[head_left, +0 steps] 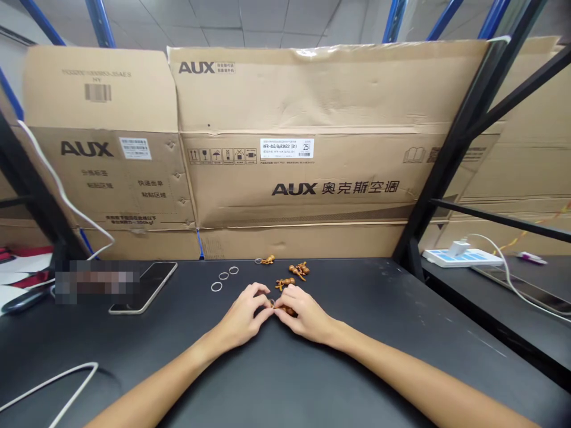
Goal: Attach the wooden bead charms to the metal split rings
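Note:
In the head view my left hand (247,315) and my right hand (306,316) meet over the black tabletop, fingertips almost touching. The left fingers pinch a small metal key ring (272,303). My right hand is closed on a brown gourd-shaped charm (289,311), which its fingers partly cover. Just beyond my right hand lies another brown charm (285,283), with a further rounded brown charm (298,271) behind it. At the back, a charm (268,260) lies with a ring at its left end. Three loose key rings (223,276) form a slanting row to the left.
A smartphone (145,289) lies to the left, beside a blurred patch. A white cable (74,389) crosses the front left. Cardboard boxes (294,172) stand along the back edge. Past a black metal frame (446,154), a power strip (461,257) sits on the right.

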The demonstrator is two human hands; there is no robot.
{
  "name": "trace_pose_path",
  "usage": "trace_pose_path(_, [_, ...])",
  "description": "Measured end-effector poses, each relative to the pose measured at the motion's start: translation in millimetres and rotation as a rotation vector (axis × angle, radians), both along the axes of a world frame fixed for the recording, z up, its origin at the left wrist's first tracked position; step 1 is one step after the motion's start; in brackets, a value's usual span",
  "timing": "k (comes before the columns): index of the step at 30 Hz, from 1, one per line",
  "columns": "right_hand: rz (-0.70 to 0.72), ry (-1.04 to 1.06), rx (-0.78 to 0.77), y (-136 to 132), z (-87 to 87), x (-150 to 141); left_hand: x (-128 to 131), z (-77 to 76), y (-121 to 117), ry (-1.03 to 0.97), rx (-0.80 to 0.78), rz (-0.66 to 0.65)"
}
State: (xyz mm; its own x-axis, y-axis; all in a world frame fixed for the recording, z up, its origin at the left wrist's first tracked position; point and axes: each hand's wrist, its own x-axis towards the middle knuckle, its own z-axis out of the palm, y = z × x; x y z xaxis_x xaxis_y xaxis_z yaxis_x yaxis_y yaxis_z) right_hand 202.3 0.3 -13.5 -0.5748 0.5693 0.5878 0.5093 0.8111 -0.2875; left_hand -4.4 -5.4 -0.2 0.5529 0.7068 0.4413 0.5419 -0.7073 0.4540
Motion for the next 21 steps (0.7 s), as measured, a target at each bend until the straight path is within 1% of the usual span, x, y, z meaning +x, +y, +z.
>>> trace_pose_path(3, [-0.085, 0.003, 0.011, 1.5, 1.8, -0.1, -0.8, 3.4, 0.1, -0.008, -0.006, -0.046])
trace_pose_path(5, [-0.135, 0.014, 0.008, 2.4, 3.2, -0.2, -0.8, 6.2, -1.0, -0.014, -0.012, -0.054])
trace_pose_path(7, [-0.131, 0.021, -0.001, 2.3, 4.0, -0.3, -0.3, 7.2, -2.3, -0.011, -0.015, -0.035])
trace_pose_path(10, [-0.055, 0.015, 0.002, 0.4, 4.3, -0.4, 0.3, 4.5, -3.2, 0.009, 0.004, 0.000])
trace_pose_path(13, [0.004, 0.004, 0.015, -0.8, 4.3, -0.5, -0.1, 1.9, -2.1, 0.022, 0.037, -0.013])
trace_pose_path(16, [-0.071, 0.002, 0.022, 0.2, 4.7, -0.6, -1.1, 3.3, -0.7, 0.021, 0.051, -0.050])
trace_pose_path(18, [-0.123, 0.014, 0.014, 1.3, 4.9, -0.7, -1.7, 5.3, -0.3, 0.021, 0.054, -0.051])
trace_pose_path(21, [-0.115, 0.023, -0.003, 2.6, 4.6, -0.3, -2.3, 6.8, -0.8, 0.018, 0.055, -0.022])
